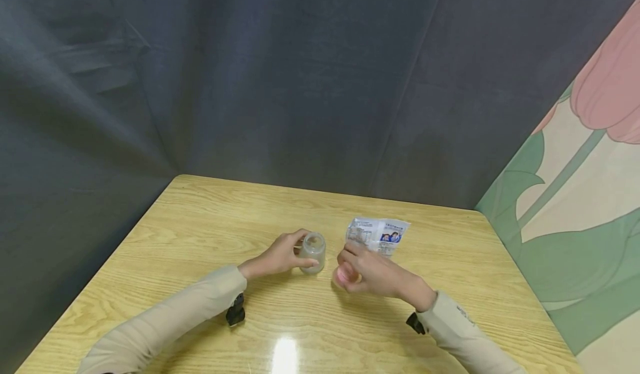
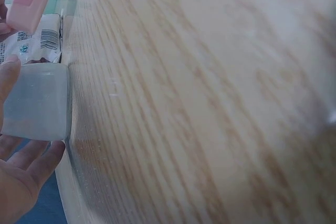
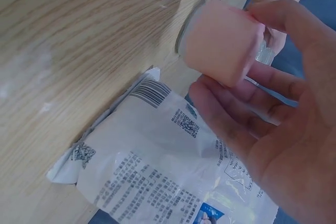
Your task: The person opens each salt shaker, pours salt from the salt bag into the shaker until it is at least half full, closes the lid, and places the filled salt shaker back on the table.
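My left hand [image 1: 278, 256] grips a frosted, see-through jar [image 1: 313, 258], thumb on the near side and fingers round the far side. The jar stands upright on the table with its round mouth uncovered. To its right, my right hand [image 1: 377, 274] holds a small pink cup-shaped piece [image 3: 220, 40] between thumb and fingertips. In the left wrist view the pink piece [image 2: 29, 6] is tilted and above the tabletop. Just beyond the right hand is a white printed packet [image 1: 367, 232] with a barcode and a blue picture; the hand covers part of it.
The wood-grain table [image 1: 225, 213] reaches back to a dark grey curtain [image 1: 310, 85]. On the right stands a panel [image 1: 590, 218] with painted tulips. A black strap [image 1: 235, 310] hangs under the left sleeve, and another strap [image 1: 415, 323] under the right.
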A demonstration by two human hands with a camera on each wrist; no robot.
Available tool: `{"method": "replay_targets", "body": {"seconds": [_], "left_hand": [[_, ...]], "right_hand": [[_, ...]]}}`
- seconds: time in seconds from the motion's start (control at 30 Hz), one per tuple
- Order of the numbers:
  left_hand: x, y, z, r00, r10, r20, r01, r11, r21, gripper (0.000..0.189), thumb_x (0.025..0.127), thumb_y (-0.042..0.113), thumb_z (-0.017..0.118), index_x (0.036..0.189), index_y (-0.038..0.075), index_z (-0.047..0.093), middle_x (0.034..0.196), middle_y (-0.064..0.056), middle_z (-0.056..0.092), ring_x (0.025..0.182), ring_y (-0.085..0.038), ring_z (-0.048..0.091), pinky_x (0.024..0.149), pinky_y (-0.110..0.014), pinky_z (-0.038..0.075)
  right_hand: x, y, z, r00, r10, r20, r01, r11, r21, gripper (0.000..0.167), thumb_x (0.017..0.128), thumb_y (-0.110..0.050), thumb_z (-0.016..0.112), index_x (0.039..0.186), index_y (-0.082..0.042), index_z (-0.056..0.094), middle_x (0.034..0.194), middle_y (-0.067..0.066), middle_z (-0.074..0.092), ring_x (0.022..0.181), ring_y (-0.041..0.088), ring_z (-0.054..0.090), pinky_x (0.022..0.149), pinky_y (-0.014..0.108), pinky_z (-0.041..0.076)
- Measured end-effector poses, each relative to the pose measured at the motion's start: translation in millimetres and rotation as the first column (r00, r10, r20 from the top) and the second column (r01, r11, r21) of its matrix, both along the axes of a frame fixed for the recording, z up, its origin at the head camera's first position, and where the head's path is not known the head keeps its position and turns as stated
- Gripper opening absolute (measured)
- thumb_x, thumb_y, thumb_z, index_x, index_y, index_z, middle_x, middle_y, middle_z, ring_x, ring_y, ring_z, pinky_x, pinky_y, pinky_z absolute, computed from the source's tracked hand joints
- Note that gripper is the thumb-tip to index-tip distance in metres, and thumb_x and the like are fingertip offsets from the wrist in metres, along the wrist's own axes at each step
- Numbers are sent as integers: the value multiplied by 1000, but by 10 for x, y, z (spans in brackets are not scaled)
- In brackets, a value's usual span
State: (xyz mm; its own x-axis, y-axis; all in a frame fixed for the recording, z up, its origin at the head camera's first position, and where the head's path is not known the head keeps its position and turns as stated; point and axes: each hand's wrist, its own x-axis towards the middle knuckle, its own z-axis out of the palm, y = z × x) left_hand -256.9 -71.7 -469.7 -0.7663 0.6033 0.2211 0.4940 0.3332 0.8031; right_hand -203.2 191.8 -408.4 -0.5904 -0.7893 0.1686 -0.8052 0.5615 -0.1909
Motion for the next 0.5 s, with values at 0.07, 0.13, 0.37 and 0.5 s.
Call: {"method": "replay_targets", "body": {"seconds": [0.07, 0.13, 0.37, 0.5], "left_hand": [[-2, -1, -3, 1000, 0, 0, 0, 1000, 3, 61, 87, 22, 79, 136, -1, 51, 126, -14, 62, 114, -27, 62, 91, -34, 55], [-2, -2, -4, 1000, 3, 0, -3, 1000, 2, 61, 87, 22, 80, 136, -1, 51, 126, -14, 62, 114, -27, 62, 91, -33, 55], [-2, 1, -2, 1000, 11, 2, -11, 1000, -5, 61, 86, 22, 80, 136, 1, 52, 126, -12, 63, 114, -26, 62, 92, -33, 54], [-3, 2, -7, 1000, 10, 1, -10, 1000, -8, 61, 86, 23, 80, 136, 0, 51, 126, -12, 62, 115, -27, 61, 92, -34, 54]], "right_hand": [[1, 10, -4, 1000, 3, 10, -3, 1000, 19, 29, 81, -20, 76, 105, -11, 61, 100, -3, 50, 81, 8, 47, 65, 18, 47], [0, 20, -12, 1000, 3, 28, -4, 999, 33, 28, 82, -20, 76, 104, -10, 61, 100, -3, 51, 80, 7, 48, 64, 17, 48], [-9, 39, -38, 998, 2, 66, -8, 995, 101, 22, 85, -23, 74, 98, -13, 59, 93, -5, 52, 73, 4, 48, 61, 16, 46], [-7, 43, -45, 996, 8, 90, -21, 990, 138, 20, 85, -24, 73, 93, -15, 57, 90, -5, 51, 70, 4, 47, 59, 17, 45]]}}
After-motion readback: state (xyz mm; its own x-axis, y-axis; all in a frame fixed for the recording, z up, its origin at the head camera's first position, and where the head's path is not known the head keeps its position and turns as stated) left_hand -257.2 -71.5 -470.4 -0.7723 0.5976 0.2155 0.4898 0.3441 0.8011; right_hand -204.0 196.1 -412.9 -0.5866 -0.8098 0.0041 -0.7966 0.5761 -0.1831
